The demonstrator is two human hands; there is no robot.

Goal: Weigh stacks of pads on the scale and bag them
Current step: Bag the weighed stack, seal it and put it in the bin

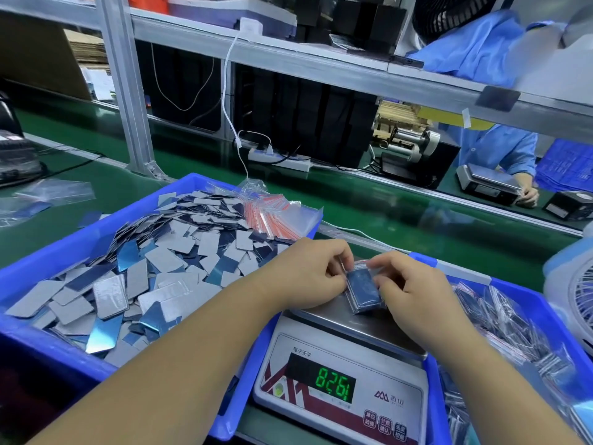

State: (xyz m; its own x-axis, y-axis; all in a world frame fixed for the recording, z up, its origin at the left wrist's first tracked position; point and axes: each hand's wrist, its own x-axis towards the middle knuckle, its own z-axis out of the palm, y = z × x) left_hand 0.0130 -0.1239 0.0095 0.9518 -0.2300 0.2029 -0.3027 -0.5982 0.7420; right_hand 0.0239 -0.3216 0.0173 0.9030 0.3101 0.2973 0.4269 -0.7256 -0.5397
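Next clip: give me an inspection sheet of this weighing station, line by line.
Surface: green bench top; scale at front centre, display lit.
Job's things: bagged stack of pads over the scale's plate; left bin heaped with loose pads; empty bags at its far corner; right bin holds filled bags.
Clutter: loose clear bags on the bench at far left.
Grippers: left hand and right hand both pinch the bagged stack at its top, fingers curled.
Cables: white cable hanging from the shelf; power strip behind.
Surroundings: shelf frame; another worker in blue at a second scale; fan at right.
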